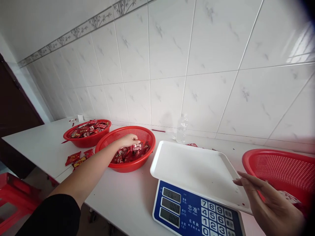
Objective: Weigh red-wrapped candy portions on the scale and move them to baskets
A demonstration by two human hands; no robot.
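Observation:
My left hand [130,140] reaches into the middle red basket [147,131], its fingers closed at the edge of a shiny red snack packet [136,147]. Beneath lie several similar small red packets [123,154]. At the right, my right hand [270,203] is in the air with its fingers stretched out and nothing visible in them. It is over the right edge of the scale's white tray [189,160], beside another red basket [283,167]. The blue scale panel [194,209] with number keys and small displays faces me.
A red basket heaped with packets [90,129] stands farther left, with several loose packets [73,158] on the white table [39,147] before it. A clear plastic bottle [182,129] stands by the tiled wall [167,59]. A red stool [14,193] is at lower left.

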